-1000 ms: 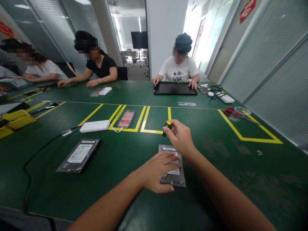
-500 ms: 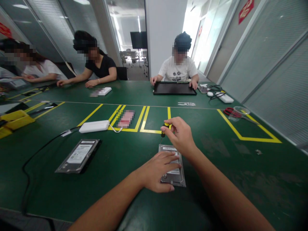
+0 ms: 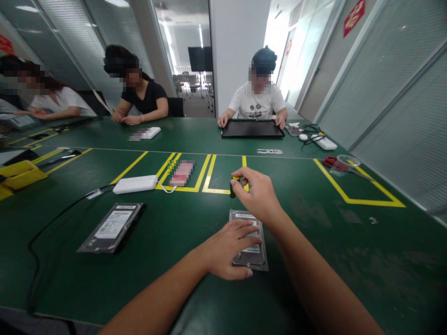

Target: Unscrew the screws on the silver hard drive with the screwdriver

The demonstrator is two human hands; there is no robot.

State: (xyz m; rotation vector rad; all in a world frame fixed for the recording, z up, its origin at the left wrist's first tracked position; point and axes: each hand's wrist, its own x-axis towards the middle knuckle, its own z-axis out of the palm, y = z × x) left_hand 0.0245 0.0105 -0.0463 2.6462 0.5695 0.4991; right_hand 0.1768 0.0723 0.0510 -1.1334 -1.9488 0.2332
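A hard drive (image 3: 256, 258) with a white label lies on the green table in front of me. My left hand (image 3: 231, 246) rests flat across it, fingers spread, covering much of the label. Pinched in the fingers of my right hand (image 3: 257, 191) is a small screwdriver (image 3: 232, 190) with a black and yellow handle. It stands nearly upright, its thin shaft reaching down to the drive's far left corner; the tip's exact contact is too small to make out. Another hard drive (image 3: 113, 228) lies apart to the left.
A white power bank (image 3: 135, 184) with cables sits beyond the left drive, near a blurred pink phone (image 3: 182, 172). Red-handled scissors (image 3: 331, 162) and a clear cup (image 3: 345, 165) lie at right. Across the table, a person holds a black panel (image 3: 253, 129); other people sit leftward.
The screwdriver has gone from slightly tilted to more upright, and my right hand has shifted a little left. My left hand stays on the drive. A co-worker's hands have come together.
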